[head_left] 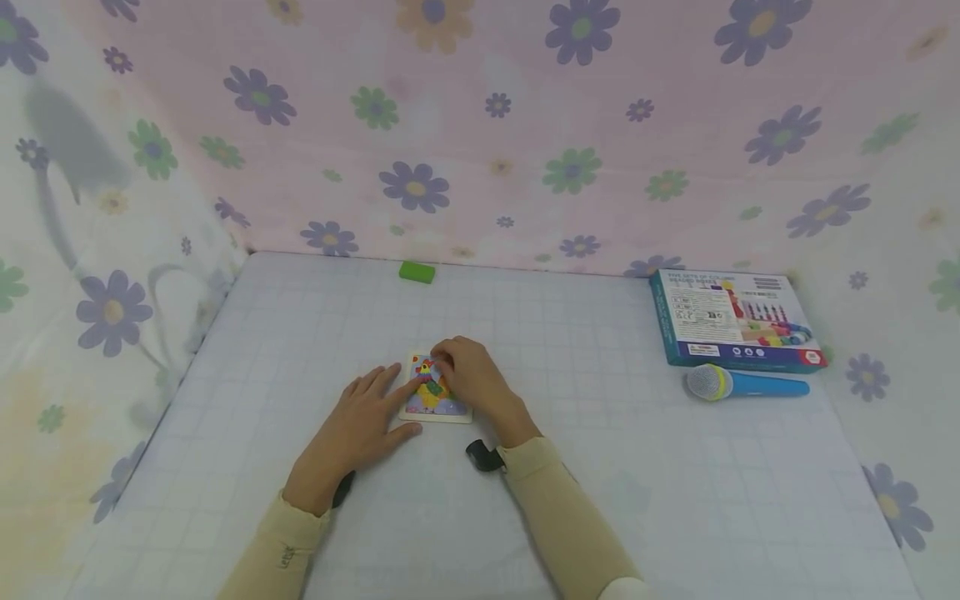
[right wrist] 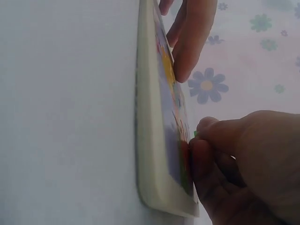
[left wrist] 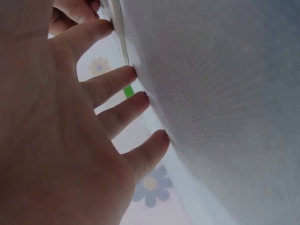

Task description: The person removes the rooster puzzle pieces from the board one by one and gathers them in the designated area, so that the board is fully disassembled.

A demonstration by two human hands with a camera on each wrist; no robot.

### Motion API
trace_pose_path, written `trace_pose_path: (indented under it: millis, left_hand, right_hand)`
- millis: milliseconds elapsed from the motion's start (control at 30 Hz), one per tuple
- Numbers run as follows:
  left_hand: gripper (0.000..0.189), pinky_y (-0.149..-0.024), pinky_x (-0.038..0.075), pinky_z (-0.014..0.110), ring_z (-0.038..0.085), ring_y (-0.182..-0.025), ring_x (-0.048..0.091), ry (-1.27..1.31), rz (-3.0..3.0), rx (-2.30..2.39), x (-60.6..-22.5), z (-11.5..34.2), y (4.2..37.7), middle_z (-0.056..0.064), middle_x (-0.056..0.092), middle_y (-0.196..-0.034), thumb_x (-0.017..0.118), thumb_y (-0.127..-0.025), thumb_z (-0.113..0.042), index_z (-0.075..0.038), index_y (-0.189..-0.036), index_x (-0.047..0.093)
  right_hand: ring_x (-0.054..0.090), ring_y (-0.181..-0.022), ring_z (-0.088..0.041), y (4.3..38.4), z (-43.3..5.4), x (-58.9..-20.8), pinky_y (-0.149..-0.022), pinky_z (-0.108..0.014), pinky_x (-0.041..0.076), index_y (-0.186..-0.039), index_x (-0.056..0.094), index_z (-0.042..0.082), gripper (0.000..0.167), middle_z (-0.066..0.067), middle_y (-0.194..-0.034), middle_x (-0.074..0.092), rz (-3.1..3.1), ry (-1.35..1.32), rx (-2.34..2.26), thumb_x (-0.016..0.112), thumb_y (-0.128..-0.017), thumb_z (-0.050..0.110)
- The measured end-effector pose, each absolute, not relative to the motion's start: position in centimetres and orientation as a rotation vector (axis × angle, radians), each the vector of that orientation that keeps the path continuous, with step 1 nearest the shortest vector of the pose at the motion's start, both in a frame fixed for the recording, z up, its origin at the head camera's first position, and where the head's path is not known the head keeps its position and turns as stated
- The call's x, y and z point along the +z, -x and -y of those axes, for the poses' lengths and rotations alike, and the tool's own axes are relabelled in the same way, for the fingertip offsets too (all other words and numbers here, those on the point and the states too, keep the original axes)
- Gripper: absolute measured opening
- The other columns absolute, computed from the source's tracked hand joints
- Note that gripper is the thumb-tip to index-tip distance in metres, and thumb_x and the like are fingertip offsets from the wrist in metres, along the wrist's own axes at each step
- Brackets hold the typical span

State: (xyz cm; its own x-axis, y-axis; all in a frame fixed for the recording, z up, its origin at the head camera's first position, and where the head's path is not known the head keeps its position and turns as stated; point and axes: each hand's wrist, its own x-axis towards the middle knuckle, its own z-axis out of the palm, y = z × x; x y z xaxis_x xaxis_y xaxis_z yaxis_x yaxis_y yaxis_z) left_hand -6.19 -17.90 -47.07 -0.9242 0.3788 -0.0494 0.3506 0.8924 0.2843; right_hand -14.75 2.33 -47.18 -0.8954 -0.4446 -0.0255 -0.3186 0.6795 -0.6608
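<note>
The board (head_left: 438, 402), a small thick card with a bright rooster picture, lies flat on the tabletop (head_left: 600, 475), in front of the person and between the two hands. The left hand (head_left: 360, 423) has its fingers stretched and spread: the index finger touches the picture from the left, the thumb is near the board's lower left corner, and the other fingers rest on the tabletop. The right hand (head_left: 480, 385) has its fingers curled in, thumb and fingertips pinching at the picture's upper right; whether they grip a loose part or only the edge is hidden.

The step in hand looks like fine fingertip work at that corner, with the left index finger steadying the board. The next move seems to call for a light, exact pinch on the right and steady pressure on the left, so that the board does not slide.

Beyond the board, well apart from it, a green block (head_left: 417, 272) lies near the far edge. At the far right lies a box (head_left: 738, 325), with a microphone (head_left: 757, 384) just in front of it. Flowered cloth (head_left: 480, 67) hangs behind.
</note>
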Motion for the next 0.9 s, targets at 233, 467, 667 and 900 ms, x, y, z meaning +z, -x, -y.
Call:
trace_pose_path:
  millis: [233,467,667,900]
  left_hand:
    - [0.069,-0.115,0.035,0.066,0.045,-0.146,0.040,-0.552,-2.946,0.403,-46.9,17.7,6.1,0.021,0.041,-0.159,0.070,-0.093,-0.051,-0.024,-0.153,0.050]
    - [0.070,-0.115,0.034,0.067,0.045,-0.146,0.040,-0.549,-2.943,0.398,-47.0,17.6,6.1,0.021,0.041,-0.160,0.070,-0.092,-0.051,-0.023,-0.153,0.049]
    - [0.070,-0.115,0.034,0.067,0.045,-0.146,0.040,-0.545,-2.946,0.393,-46.9,17.5,6.2,0.020,0.040,-0.160,0.070,-0.092,-0.052,-0.023,-0.153,0.049]
    - [0.072,-0.115,0.032,0.070,0.048,-0.147,0.037,-0.554,-2.947,0.403,-47.2,17.2,6.0,0.021,0.040,-0.160,0.071,-0.091,-0.054,-0.024,-0.152,0.050]
  right_hand:
    - [0.066,-0.098,-0.018,14.9,-1.9,-47.2,-0.091,-0.035,0.057,-0.118,0.074,0.008,0.021,-0.008,-0.113,0.073,-2.682,0.533,-1.017,0.061,-0.103,0.017]
    - [0.068,-0.111,-0.022,14.8,-1.7,-47.1,-0.100,-0.038,0.055,-0.121,0.075,0.009,0.024,-0.009,-0.118,0.073,-2.654,0.442,-1.044,0.060,-0.104,0.017]
    - [0.067,-0.118,-0.026,14.7,-1.5,-46.9,-0.104,-0.041,0.054,-0.121,0.075,0.008,0.024,-0.010,-0.121,0.074,-2.644,0.403,-1.074,0.061,-0.103,0.016]
    - [0.066,-0.122,-0.026,14.6,-1.1,-46.8,-0.106,-0.043,0.052,-0.120,0.076,0.010,0.024,-0.009,-0.123,0.074,-2.647,0.350,-1.080,0.061,-0.103,0.016]
